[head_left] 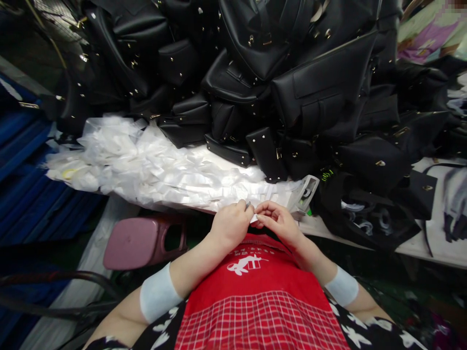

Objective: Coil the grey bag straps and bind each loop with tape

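Note:
My left hand (232, 222) is closed in front of the table's edge, its fingers curled. A small grey, metal-looking tip (248, 205) shows at its fingers; I cannot make out what it belongs to. Between the two hands is a small white piece (254, 218), like a scrap of paper or a tag. My right hand (280, 222) pinches at this piece with thumb and fingertips, close against the left. Just beyond both hands lies a heap of crumpled white wrapping (175, 175) on the table.
Black leather bags (314, 92) are piled along the table's far side. A white holder (308, 194) stands right of my hands, beside an open black bag (372, 214) containing whitish loops. A pink stool (133, 243) is at lower left; blue stacked panels (22, 160) stand behind it.

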A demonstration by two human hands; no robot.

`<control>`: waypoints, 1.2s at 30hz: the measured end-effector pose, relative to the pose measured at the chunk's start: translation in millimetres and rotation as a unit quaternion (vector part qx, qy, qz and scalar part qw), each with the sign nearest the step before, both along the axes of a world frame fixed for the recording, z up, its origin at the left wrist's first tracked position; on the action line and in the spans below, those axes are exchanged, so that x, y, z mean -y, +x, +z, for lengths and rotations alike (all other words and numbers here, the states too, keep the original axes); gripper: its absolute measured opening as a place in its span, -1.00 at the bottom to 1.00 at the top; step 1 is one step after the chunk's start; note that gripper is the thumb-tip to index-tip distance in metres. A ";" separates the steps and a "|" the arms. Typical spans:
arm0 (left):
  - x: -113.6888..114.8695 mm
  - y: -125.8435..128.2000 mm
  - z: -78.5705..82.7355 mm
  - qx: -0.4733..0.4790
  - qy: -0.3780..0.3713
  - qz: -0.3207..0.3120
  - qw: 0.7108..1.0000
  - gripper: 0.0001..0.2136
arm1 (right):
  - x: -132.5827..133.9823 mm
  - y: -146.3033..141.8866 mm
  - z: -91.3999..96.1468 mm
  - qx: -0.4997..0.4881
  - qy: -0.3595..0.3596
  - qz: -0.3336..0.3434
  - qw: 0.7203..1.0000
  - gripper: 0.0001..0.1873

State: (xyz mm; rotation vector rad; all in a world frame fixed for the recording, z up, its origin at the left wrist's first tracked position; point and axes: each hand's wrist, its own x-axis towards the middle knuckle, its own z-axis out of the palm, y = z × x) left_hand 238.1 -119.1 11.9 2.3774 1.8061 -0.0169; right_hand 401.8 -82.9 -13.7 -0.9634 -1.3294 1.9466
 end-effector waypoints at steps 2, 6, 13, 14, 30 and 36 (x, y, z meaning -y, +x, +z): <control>-0.6 2.0 0.3 0.001 0.000 -0.002 1.000 -0.76 | 0.8 0.5 0.7 -0.001 -0.006 -0.006 1.000 -0.69; -2.4 5.1 0.1 0.002 -0.011 -0.006 1.000 -0.77 | 2.9 2.0 1.1 0.008 -0.016 -0.015 1.000 -0.67; -0.7 12.0 -3.4 0.003 -0.026 -0.045 0.999 -0.72 | 5.6 1.3 -7.5 0.077 -0.010 -0.053 0.996 -0.67; -0.4 12.9 -3.6 0.004 -0.027 -0.046 0.999 -0.71 | 6.1 1.2 -9.3 0.092 -0.004 -0.063 0.994 -0.66; -39.1 -14.0 -9.9 0.585 -0.232 0.310 0.713 -0.54 | -7.3 30.2 -4.2 0.317 0.541 -0.055 0.777 -0.45; -48.6 -18.5 -1.4 0.564 -0.310 0.226 0.731 -0.51 | -5.2 22.6 12.3 0.185 0.400 -0.095 0.892 -0.71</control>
